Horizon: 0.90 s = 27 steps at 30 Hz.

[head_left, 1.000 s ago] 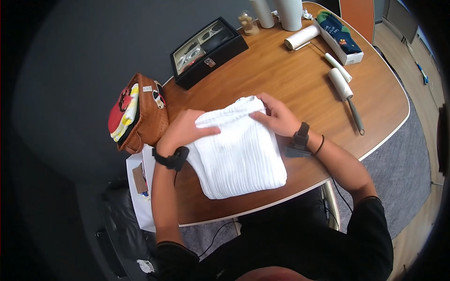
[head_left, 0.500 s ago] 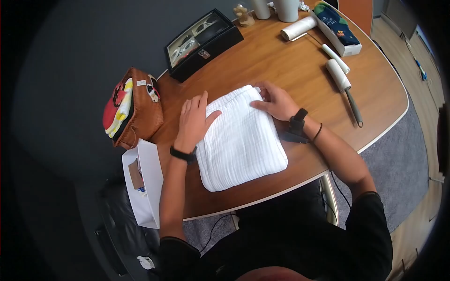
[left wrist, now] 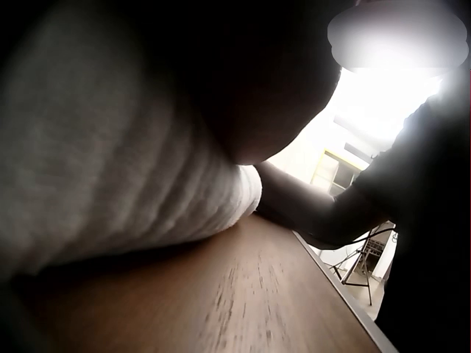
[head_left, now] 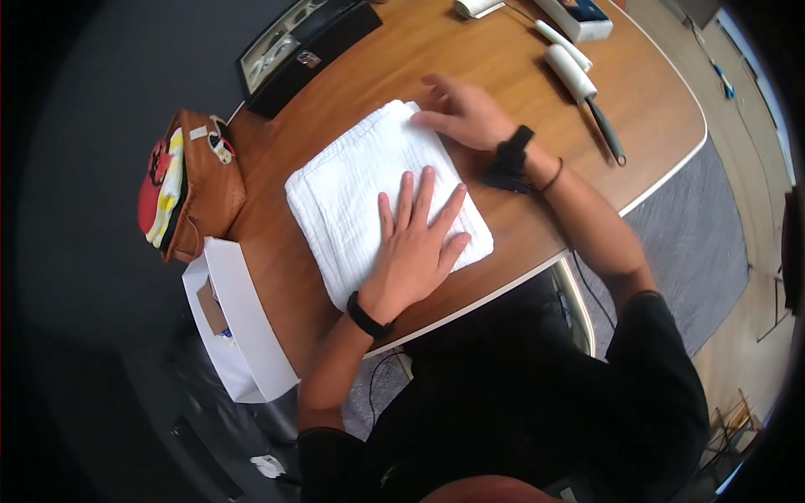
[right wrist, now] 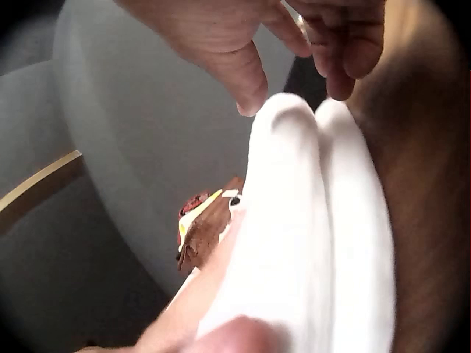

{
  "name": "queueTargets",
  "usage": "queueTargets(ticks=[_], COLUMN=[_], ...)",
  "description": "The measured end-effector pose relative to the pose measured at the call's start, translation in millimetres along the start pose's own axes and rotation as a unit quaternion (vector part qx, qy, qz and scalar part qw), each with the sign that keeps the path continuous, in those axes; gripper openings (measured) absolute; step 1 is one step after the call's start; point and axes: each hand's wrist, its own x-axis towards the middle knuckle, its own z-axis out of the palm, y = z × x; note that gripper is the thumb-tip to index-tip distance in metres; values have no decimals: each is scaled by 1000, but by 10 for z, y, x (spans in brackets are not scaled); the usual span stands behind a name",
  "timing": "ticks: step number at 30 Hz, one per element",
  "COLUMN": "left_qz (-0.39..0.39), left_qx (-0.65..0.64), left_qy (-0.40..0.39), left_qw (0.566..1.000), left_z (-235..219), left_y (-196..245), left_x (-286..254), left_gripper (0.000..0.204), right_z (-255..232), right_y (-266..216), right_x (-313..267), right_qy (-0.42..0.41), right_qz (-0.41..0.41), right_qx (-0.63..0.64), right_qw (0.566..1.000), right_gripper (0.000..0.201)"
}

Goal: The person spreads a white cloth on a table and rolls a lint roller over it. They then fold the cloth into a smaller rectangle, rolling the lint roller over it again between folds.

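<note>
A white crinkled cloth (head_left: 348, 189), folded into a thick square, lies on the wooden table. My left hand (head_left: 419, 239) rests on top of it, palm down with the fingers spread. At the cloth's far right corner is my right hand (head_left: 468, 116), its thumb right at the edge and its other fingers loosely bent beyond it. The right wrist view shows two thick folds of the cloth (right wrist: 287, 220) below the right hand (right wrist: 257, 44), with a gap between thumb and fingers. In the left wrist view the cloth's rounded side (left wrist: 147, 184) fills the left.
To the left stand a brown basket (head_left: 214, 189) with folded clothes and a white open box (head_left: 260, 327). A black case (head_left: 335, 50) with a glass lid, holding eyewear, sits at the back. On the right lie a lint roller (head_left: 574, 75) and a thin white roll (head_left: 562, 46).
My left hand has moved from the cloth's left edge onto its top and spread flat. The right hand has loosened at the far corner. The view has shifted.
</note>
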Motion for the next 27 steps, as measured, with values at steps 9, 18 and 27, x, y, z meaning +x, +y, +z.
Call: queueTargets(ticks=[9, 18, 27], left_qz=[-61, -176, -83], left_qx=[-55, 1, -53], left_qy=[119, 132, 96], left_qw=[990, 976, 990], left_z=[-163, 60, 180], left_y=[-407, -686, 297], left_x=[-186, -484, -682], left_gripper=[79, 86, 101], right_z=[-1226, -1423, -669], right_y=[98, 924, -649], right_x=[-994, -1200, -599], right_qy=[157, 135, -319], right_qz=[19, 113, 9], right_qx=[-440, -455, 46], right_qw=[884, 873, 947], right_gripper=[63, 67, 35])
